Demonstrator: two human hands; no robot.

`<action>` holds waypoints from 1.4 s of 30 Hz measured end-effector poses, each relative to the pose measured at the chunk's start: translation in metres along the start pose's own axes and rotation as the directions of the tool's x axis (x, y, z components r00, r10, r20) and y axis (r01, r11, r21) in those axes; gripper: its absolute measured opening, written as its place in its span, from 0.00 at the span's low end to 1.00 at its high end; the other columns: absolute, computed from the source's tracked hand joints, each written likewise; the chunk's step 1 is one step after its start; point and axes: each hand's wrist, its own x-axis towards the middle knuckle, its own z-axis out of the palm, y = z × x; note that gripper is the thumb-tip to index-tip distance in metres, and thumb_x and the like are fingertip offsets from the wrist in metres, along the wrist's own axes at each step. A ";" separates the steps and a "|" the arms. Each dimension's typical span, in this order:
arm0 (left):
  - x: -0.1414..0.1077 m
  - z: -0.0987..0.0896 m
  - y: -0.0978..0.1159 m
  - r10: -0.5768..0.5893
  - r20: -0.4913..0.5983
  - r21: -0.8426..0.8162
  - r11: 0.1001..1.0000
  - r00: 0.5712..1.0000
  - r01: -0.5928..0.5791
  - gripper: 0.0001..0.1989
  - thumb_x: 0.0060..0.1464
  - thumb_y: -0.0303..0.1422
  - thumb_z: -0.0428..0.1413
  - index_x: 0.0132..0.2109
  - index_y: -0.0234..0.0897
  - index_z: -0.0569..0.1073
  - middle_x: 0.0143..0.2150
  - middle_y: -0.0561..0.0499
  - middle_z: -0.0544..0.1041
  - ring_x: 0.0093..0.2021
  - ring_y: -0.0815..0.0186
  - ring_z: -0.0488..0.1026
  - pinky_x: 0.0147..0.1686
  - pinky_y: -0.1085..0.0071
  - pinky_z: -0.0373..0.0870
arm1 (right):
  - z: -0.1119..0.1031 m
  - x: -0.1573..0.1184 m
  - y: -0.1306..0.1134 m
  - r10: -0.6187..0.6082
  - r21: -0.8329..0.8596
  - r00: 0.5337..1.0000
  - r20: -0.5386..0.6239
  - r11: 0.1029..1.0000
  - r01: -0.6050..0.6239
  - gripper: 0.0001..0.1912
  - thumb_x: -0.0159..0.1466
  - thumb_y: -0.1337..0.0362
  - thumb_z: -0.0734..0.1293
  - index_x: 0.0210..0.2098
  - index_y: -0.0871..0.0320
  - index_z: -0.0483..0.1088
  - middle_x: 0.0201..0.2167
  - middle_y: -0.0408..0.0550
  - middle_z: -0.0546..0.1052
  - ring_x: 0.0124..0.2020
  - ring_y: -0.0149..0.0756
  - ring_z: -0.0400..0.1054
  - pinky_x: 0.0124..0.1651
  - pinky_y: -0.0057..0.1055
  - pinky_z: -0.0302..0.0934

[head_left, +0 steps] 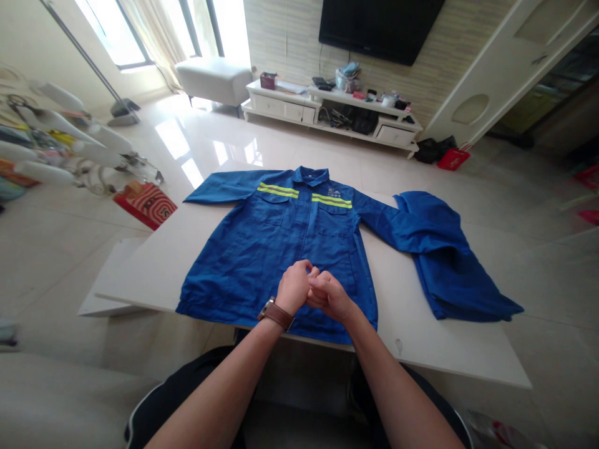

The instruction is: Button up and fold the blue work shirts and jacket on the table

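Note:
A blue work jacket [281, 249] with yellow-green chest stripes lies spread front-up on a white table [150, 268], collar away from me. Both hands meet over the lower front of the jacket. My left hand [294, 288], with a brown-strapped watch on its wrist, has its fingers curled against those of my right hand [331, 296]. The right fingers are curled too. Whether anything small is between them is hidden. Folded blue cloth [449, 268] lies on the right part of the table, and the jacket's sleeve on that side reaches it.
Beyond the table stand a white TV cabinet [281, 109] with items on it and a grey bench [215, 81]. A red paper bag [147, 204] is at the table's left. Another red bag [453, 158] sits on the floor by the cabinet.

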 end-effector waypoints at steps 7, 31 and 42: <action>0.002 0.002 -0.003 0.018 -0.007 0.004 1.000 1.000 -0.018 0.15 0.66 0.41 0.51 0.43 0.38 0.79 0.35 0.45 0.81 0.36 0.60 0.76 0.35 0.70 0.62 | 0.000 0.000 0.000 -0.001 0.000 1.000 -0.011 1.000 0.001 0.36 0.62 0.52 0.72 0.12 0.54 0.46 0.10 0.31 0.45 0.12 0.18 0.37 0.18 0.25 0.33; 0.000 -0.001 -0.001 0.019 0.002 0.021 1.000 1.000 -0.019 0.15 0.66 0.41 0.51 0.43 0.37 0.79 0.36 0.44 0.82 0.37 0.60 0.77 0.34 0.71 0.63 | 0.000 -0.001 0.002 0.005 -0.005 1.000 -0.008 1.000 -0.005 0.36 0.62 0.50 0.72 0.12 0.54 0.46 0.09 0.31 0.45 0.12 0.19 0.37 0.18 0.25 0.33; 0.000 -0.001 0.000 0.008 -0.001 0.019 1.000 1.000 -0.008 0.14 0.65 0.40 0.52 0.41 0.38 0.79 0.35 0.44 0.82 0.37 0.60 0.77 0.34 0.70 0.63 | 0.002 -0.001 0.000 0.026 -0.027 0.999 -0.034 0.999 -0.027 0.37 0.60 0.48 0.73 0.12 0.54 0.45 0.09 0.31 0.45 0.12 0.19 0.37 0.18 0.25 0.34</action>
